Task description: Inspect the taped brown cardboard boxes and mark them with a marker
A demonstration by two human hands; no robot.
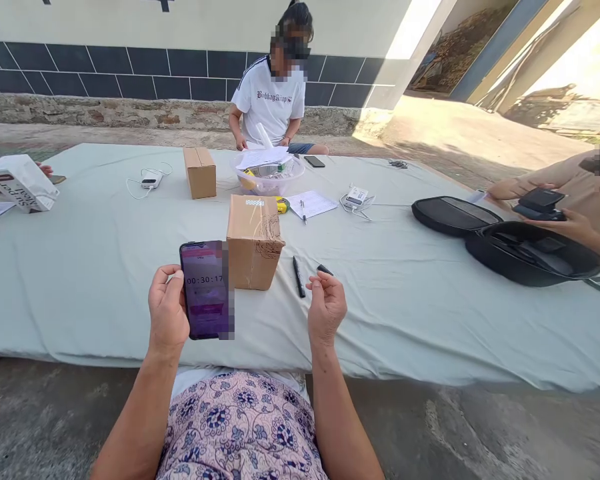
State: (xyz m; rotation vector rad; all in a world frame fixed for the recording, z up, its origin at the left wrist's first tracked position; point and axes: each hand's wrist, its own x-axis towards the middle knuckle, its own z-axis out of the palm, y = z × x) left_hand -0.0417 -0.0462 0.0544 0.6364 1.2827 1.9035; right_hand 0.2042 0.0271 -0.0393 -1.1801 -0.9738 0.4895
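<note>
My left hand (169, 307) grips a smartphone (204, 293) by its left edge, thumb on the front, and its screen reads 00:30:17. My right hand (327, 308) hovers near the table's front, fingers curled in and thumb against them, with nothing visible in them. Just beyond its fingertips is a small black piece that looks like a marker cap (324, 270). A black marker (299, 277) lies left of that hand. Behind the phone stands a brown cardboard box (253, 260) with black scribbles on its right upper part.
A cloth-covered table (110, 287) spreads ahead. On it are another carton (200, 175), a plastic basket (275, 183), paper with a pen (313, 204), charger cables (357, 199) and a black case (530, 253). One person (270, 100) sits opposite; others are at both sides.
</note>
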